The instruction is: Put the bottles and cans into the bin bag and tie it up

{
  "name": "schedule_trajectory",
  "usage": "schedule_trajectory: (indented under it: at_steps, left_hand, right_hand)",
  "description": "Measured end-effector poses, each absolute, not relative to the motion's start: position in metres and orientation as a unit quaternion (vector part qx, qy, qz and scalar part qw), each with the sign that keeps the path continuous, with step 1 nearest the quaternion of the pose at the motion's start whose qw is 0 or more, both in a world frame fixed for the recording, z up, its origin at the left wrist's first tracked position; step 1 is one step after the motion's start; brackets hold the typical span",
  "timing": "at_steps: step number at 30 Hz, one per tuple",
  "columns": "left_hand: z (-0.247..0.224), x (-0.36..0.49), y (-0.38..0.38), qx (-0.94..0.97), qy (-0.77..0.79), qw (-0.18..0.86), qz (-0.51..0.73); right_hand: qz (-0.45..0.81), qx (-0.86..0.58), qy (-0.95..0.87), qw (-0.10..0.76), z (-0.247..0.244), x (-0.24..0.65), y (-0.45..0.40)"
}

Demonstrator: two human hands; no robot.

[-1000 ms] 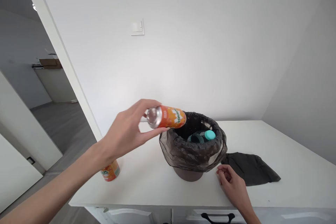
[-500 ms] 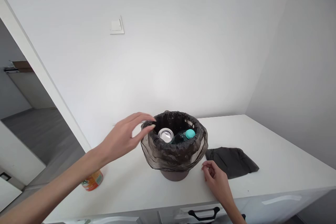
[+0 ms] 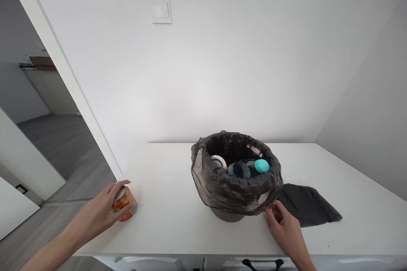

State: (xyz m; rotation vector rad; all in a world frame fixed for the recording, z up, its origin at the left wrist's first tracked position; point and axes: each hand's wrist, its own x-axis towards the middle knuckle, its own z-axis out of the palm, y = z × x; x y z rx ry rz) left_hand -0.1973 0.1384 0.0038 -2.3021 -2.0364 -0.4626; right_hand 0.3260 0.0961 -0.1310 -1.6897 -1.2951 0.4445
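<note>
On the left of the white counter, my left hand [image 3: 103,207] is curved around an orange can [image 3: 125,203], thumb and fingers on either side of it. A small bin [image 3: 227,215] lined with a black bag [image 3: 237,192] stands near the middle. Inside it lie a can with a silvery top [image 3: 218,161] and a clear bottle [image 3: 243,169] with a turquoise cap [image 3: 262,165]. My right hand [image 3: 282,222] has its fingers curled together at the bag's lower right edge; whether they pinch the film is hard to tell.
A folded black bag [image 3: 310,205] lies right of the bin on the counter [image 3: 168,224]. A wall with a light switch [image 3: 162,12] rises behind. Drawer handles [image 3: 262,264] are at the front edge, and a doorway is at the left.
My left hand has moved from the bin's rim leftward and down to the orange can. The view has shifted left. My right hand is nearer the bag's lower edge.
</note>
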Motion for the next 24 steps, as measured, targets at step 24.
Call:
schedule_trajectory:
  at_steps: [24]
  left_hand:
    - [0.069,-0.118,0.134,-0.607,-0.708,-0.072,-0.354]
  right_hand:
    - [0.184,-0.691,-0.545,0.439,-0.162,0.341,0.098]
